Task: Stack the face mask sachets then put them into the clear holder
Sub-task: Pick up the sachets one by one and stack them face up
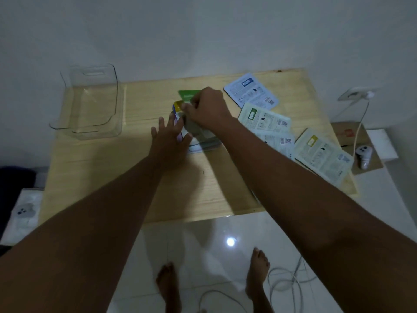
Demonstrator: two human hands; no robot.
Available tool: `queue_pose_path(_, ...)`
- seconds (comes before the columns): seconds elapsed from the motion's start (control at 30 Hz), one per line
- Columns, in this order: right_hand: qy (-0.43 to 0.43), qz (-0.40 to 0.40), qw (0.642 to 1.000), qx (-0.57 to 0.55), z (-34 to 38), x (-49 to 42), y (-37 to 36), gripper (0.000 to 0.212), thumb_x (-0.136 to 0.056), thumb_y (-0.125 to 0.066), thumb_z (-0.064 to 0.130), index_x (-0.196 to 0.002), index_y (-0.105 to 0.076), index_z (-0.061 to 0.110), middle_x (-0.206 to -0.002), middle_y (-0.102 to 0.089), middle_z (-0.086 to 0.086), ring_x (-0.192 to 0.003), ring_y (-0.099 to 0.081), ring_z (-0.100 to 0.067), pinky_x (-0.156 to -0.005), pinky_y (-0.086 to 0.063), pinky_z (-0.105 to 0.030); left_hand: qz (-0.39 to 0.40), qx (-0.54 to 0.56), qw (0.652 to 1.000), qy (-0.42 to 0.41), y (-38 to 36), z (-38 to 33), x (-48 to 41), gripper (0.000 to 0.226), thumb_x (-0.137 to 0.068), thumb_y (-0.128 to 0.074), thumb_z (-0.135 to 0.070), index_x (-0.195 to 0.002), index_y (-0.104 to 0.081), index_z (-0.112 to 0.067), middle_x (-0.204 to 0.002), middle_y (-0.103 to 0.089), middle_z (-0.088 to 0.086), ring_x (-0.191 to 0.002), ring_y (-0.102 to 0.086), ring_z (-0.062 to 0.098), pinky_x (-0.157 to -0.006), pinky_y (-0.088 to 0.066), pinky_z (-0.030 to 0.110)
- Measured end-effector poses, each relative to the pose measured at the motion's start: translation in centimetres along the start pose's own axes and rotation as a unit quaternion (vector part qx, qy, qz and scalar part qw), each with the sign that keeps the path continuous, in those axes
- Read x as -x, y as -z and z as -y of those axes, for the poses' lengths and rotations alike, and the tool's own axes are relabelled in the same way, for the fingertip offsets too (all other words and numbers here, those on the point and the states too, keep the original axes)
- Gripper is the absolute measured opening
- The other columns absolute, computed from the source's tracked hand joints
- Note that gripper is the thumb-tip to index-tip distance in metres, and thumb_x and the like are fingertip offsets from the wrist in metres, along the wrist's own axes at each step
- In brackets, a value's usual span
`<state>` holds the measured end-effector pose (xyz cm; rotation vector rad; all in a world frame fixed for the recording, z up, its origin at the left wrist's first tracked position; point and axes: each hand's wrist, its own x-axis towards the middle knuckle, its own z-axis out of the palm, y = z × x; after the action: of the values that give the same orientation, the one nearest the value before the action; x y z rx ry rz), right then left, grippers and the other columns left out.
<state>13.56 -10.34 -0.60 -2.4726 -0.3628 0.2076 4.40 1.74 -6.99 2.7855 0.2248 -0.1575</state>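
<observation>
The left hand (169, 136) lay spread-fingered against a mid-table stack of glossy, multicoloured rectangular face mask sachets (198, 134) while the right hand (206, 109) pinched its top edge, the clear plastic holder (90, 102) standing empty far left.

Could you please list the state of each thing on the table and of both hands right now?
Clear holder: upright, empty, at the table's left.
Sachet stack: partly built, under both hands.
Green sachet: pinched by right hand.
Left hand: open, steadying the stack.
Loose sachets: face down, overlapping, unstacked.
</observation>
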Motion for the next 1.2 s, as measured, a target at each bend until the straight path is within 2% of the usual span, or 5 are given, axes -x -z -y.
queue_pose_path(0.13, 0.051, 0.016, 0.998, 0.012, -1.1, 0.7, 0.1, 0.036, -0.089, -0.06, 0.032, -0.121, -0.069, 0.017, -0.122, -0.067, -0.014, -0.116, -0.059, -0.031, -0.096, -0.047, -0.036, -0.003, 0.005, 1.0, -0.002, 0.1, 0.1, 0.1, 0.066, -0.095, -0.038, -0.047, -0.153, -0.02, -0.021, -0.162, -0.018, 0.014, -0.146, -0.014, 0.047, -0.112, -0.014, 0.066)
queue_pose_path(0.3, 0.024, 0.137, 0.975, 0.176, -4.3, 2.5, -1.0, 0.059, -0.099, -0.041, 0.046, -0.153, -0.021, 0.034, -0.162, -0.003, -0.026, -0.15, 0.0, -0.048, -0.113, -0.016, -0.071, -0.01, 0.05, 0.999, 0.018, 0.0, -0.3, 0.3, 0.078, -0.095, -0.042, -0.045, -0.155, -0.005, -0.011, -0.161, -0.02, 0.016, -0.147, -0.012, 0.045, -0.114, -0.011, 0.064)
queue_pose_path(0.5, 0.04, 0.061, 0.987, 0.141, -4.3, 3.4, -1.8, 0.048, -0.098, -0.041, 0.037, -0.146, -0.039, 0.027, -0.15, -0.031, -0.026, -0.128, -0.039, -0.044, -0.103, -0.039, -0.058, 0.0, 0.076, 0.997, 0.019, -0.1, 0.0, 0.0, 0.072, -0.095, -0.023, -0.052, -0.156, -0.001, -0.021, -0.164, -0.015, 0.007, -0.149, -0.006, 0.042, -0.115, -0.005, 0.062)
queue_pose_path(0.9, -0.037, -0.051, 0.995, 0.081, -6.5, 1.8, 2.2, 0.048, -0.097, -0.048, 0.034, -0.144, -0.043, 0.025, -0.142, -0.051, -0.013, -0.131, -0.045, -0.033, -0.105, -0.04, -0.056, -0.012, 0.006, 1.0, 0.015, -0.2, -0.5, 0.0, 0.073, -0.094, -0.038, -0.051, -0.155, -0.013, -0.021, -0.162, -0.02, 0.011, -0.146, -0.012, 0.047, -0.113, -0.012, 0.064)
queue_pose_path(1.2, -0.217, 0.086, 0.961, 0.149, -13.2, -0.1, 8.3, 0.07, -0.073, -0.077, 0.042, -0.133, -0.046, 0.023, -0.132, -0.046, -0.014, -0.123, -0.048, -0.036, -0.105, -0.041, -0.056, -0.008, 0.019, 1.0, 0.016, -0.2, -0.4, -0.1, 0.074, -0.092, -0.036, -0.054, -0.155, -0.013, -0.022, -0.162, -0.02, 0.011, -0.146, -0.011, 0.047, -0.113, -0.011, 0.065)
